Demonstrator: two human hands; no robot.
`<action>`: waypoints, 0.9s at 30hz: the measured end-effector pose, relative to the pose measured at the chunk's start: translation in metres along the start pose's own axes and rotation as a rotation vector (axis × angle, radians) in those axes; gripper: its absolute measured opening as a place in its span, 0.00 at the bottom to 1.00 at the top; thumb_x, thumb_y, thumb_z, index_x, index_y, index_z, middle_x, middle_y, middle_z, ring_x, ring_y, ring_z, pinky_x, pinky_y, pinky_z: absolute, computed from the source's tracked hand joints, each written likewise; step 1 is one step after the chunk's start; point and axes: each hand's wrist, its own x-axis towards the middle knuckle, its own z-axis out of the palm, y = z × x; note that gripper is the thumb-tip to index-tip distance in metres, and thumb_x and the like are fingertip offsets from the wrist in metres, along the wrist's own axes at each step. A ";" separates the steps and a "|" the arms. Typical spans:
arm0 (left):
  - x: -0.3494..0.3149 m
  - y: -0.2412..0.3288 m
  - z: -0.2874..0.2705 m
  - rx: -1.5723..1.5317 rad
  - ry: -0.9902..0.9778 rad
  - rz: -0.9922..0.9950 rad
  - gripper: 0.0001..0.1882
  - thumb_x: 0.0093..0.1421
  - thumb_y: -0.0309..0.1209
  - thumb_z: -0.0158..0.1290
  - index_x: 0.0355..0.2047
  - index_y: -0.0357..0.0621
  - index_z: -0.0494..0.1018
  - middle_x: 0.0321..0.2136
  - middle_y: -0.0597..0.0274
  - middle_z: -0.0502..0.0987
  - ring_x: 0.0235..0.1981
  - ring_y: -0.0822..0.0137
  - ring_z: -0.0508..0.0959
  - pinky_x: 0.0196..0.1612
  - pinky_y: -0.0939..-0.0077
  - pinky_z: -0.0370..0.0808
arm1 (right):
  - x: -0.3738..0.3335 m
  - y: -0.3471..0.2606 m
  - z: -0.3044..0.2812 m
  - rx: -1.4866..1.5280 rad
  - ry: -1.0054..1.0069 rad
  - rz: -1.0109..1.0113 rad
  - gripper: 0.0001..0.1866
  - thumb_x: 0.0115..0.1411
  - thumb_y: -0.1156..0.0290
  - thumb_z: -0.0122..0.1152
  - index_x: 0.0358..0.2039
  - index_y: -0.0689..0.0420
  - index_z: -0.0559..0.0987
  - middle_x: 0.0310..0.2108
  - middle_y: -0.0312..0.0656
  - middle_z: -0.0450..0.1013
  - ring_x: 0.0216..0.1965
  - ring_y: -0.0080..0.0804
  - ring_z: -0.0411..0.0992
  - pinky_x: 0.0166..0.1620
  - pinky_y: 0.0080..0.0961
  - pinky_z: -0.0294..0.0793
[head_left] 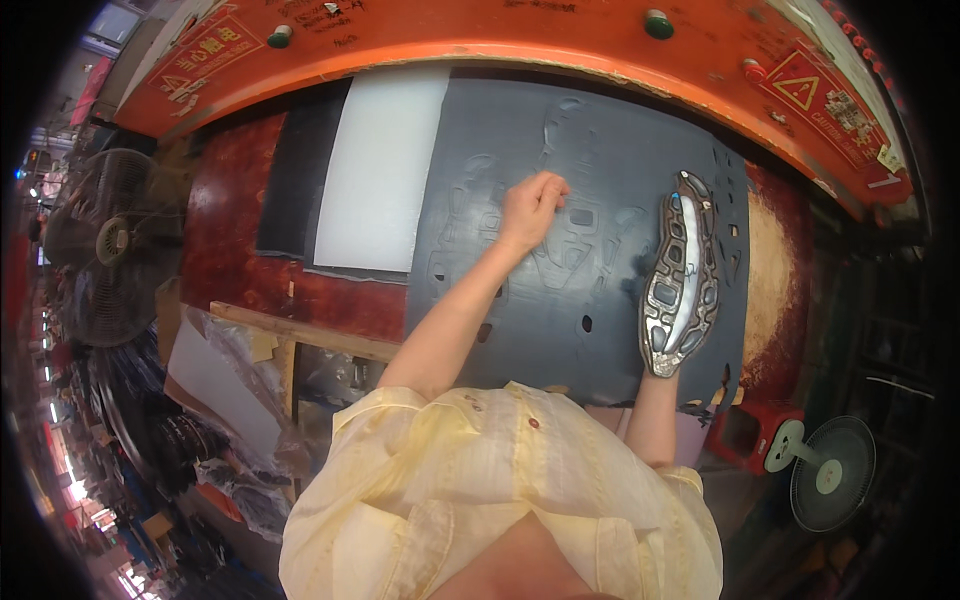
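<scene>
Head view: left hand (530, 205) fingers pinch the dark punched sheet (560, 300); right hand hidden under the sole-shaped metal die (682, 275).

Curved orange-painted metal machine frame (480, 40) with green round buttons (658, 23) and yellow triangular warning labels (801, 82) across the top. Dark red worn work surface (225, 240) below it; black round floor fan (105, 245) at left. Small white-hubbed fan (830, 475) and red plastic stool (745, 435) at lower right.

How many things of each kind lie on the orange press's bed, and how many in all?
Dark grey sheet: 1
White sheet: 1
Black sheet: 1
Metal sole-shaped cutting die: 1
Total: 4
</scene>
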 end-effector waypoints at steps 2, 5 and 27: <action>0.000 0.001 0.000 0.007 -0.001 -0.001 0.14 0.66 0.35 0.45 0.30 0.39 0.75 0.19 0.65 0.76 0.23 0.75 0.74 0.28 0.79 0.69 | 0.001 0.000 0.000 0.005 -0.006 0.000 0.20 0.66 0.68 0.44 0.56 0.60 0.67 0.48 0.44 0.72 0.45 0.31 0.72 0.48 0.27 0.73; -0.001 0.002 -0.001 -0.006 -0.003 -0.009 0.14 0.67 0.35 0.45 0.33 0.40 0.76 0.19 0.66 0.75 0.23 0.77 0.73 0.27 0.80 0.68 | 0.002 0.001 0.000 0.010 -0.007 0.003 0.20 0.66 0.67 0.43 0.56 0.60 0.67 0.48 0.44 0.72 0.45 0.32 0.72 0.48 0.27 0.73; 0.003 -0.003 0.001 0.181 0.340 0.152 0.12 0.64 0.27 0.43 0.44 0.38 0.73 0.47 0.54 0.69 0.49 0.57 0.68 0.52 0.68 0.66 | 0.004 0.002 0.007 0.073 -0.009 -0.005 0.21 0.68 0.62 0.41 0.56 0.59 0.67 0.48 0.44 0.72 0.46 0.34 0.72 0.49 0.29 0.73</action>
